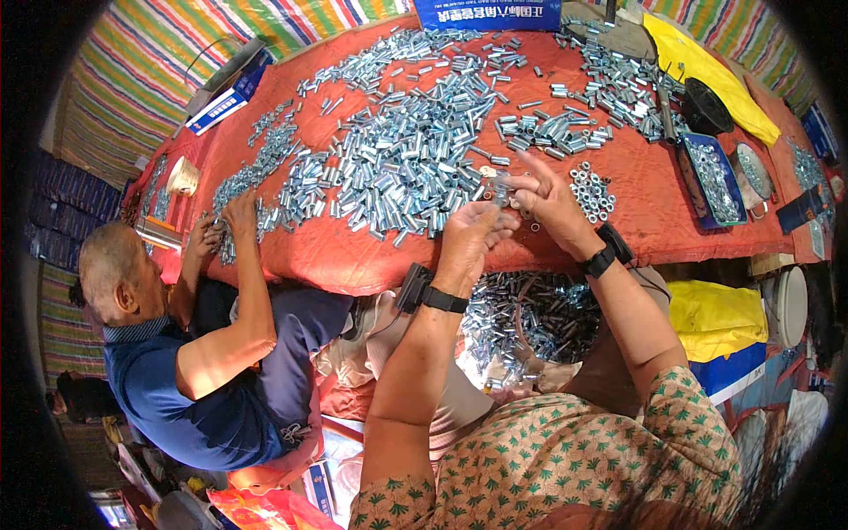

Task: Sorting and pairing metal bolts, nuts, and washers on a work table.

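My left grip (473, 237) has curled fingers, my right grip (558, 212) is partly curled; between them is a small metal piece (502, 192), above the red surface (645, 190). Because of blur, I cannot tell which holds it.

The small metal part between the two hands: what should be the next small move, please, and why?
Perhaps steady the small metal part between the fingers of the left hand and the right hand. It is too blurred to tell which hand grips it, and loose nuts lie close by on the red cloth, where a dropped piece could mix in.
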The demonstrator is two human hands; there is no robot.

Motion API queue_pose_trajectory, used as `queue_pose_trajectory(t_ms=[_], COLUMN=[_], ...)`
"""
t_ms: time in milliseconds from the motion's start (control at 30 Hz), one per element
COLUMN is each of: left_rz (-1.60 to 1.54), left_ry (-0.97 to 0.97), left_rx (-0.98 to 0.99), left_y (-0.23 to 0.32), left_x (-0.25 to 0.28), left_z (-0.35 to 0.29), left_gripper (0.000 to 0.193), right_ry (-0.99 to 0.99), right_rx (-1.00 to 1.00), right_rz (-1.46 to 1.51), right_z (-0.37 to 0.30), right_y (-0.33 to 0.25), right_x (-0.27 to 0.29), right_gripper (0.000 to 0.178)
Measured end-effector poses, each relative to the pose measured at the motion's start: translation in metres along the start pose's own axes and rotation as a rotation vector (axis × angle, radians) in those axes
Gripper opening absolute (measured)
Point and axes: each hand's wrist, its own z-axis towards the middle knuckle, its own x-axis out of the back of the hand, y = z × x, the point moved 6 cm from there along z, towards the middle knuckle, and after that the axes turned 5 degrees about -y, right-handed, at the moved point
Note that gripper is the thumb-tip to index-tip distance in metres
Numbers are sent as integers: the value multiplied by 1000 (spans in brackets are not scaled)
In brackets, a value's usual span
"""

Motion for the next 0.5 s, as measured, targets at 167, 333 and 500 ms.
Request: queue_pose_trajectory(t_ms=[167, 333, 500], left_rz=[2, 60, 25], left_ry=[195, 134, 50], left_rx=[-164, -124, -168], left_y=[16, 14, 25], left_x=[18, 11, 2], left_z=[1, 0, -12], left_gripper=[16, 15, 20], right_ry=[-9, 22, 68], right_rx=[-66, 3, -104], right_rz=[-35, 83, 6], right_z=[-17, -12, -18], right_y=[-9, -9, -14], right_x=[1, 6, -26], right_gripper=[78, 78, 53])
